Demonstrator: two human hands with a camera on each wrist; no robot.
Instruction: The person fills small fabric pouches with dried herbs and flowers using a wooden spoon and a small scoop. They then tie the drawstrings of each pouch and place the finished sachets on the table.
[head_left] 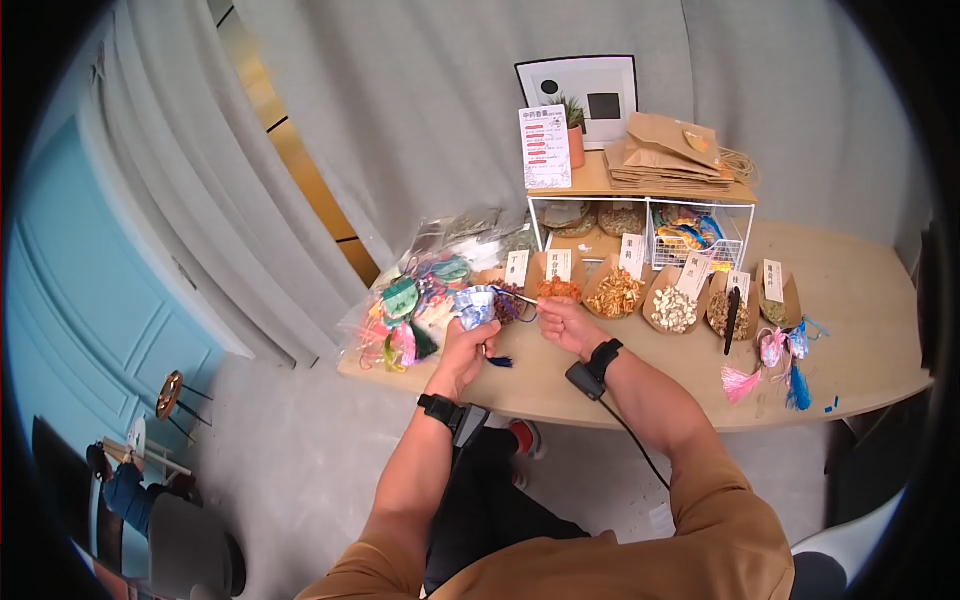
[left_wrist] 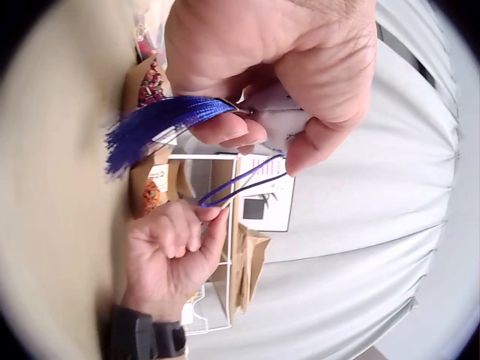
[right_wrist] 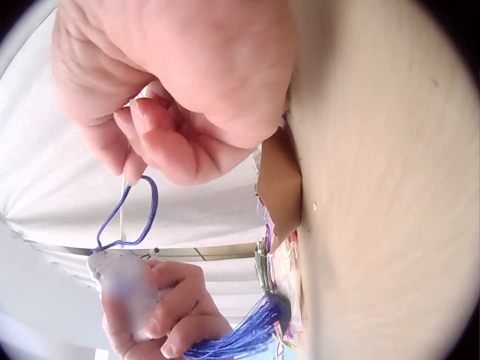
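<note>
At twelve o'clock, left hand (head_left: pixel 467 352) is gripping pouch (head_left: pixel 473 304); right hand (head_left: pixel 572 328) is pinching thin stick (head_left: pixel 521 298) beside cord loop (right_wrist: pixel 155 199), probably working cord, needing steady aim.

A white rectangular card sign with printed text (head_left: pixel 546 148) stands at the left end of the wooden top of the white wire-framed shelf (head_left: pixel 587 184). Its heading, in large dark Chinese characters, reads 中药香囊; smaller dark print follows it, and the lines under the heading, set among red marks, are too small to read.

Six upright cream paper labels with dark vertical Chinese characters (head_left: pixel 558 265) stand one in each of the brown paper trays (head_left: pixel 648 316), lined up across the pale wooden table (head_left: pixel 850 290) from near the shelf's front left corner towards the table's right end. Their characters are too small to read with certainty.
</note>
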